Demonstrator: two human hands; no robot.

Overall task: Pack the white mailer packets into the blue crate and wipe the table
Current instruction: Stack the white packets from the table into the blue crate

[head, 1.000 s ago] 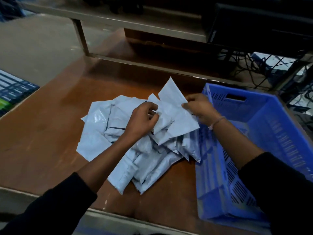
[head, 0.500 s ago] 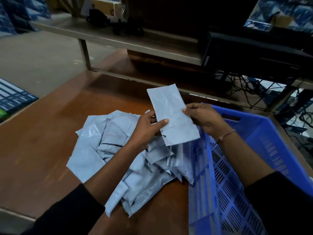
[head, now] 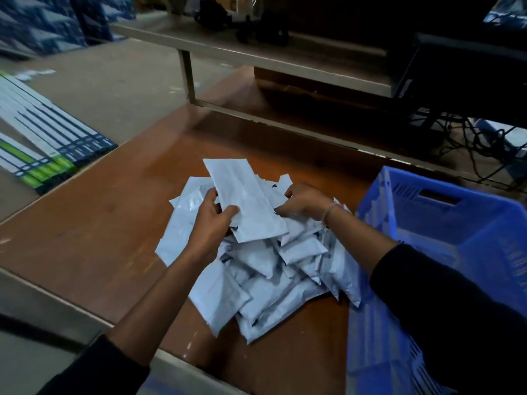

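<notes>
Item: packets (head: 265,269), heaped on table (head: 94,223) just left of crate (head: 456,229). I am pinching one packet (head: 245,201) in left hand (head: 212,220); right hand (head: 302,203) is curling into heap, grasp unclear. Risk: slick packets sliding off the near edge.

Black long sleeves (head: 445,303) pushed up; thin bracelet (head: 330,210) on right wrist.

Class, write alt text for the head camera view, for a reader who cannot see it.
Left hand holds up a flat white mailer packet over a heap of packets on a brown table; right hand reaches into the heap beside a blue crate.
</notes>
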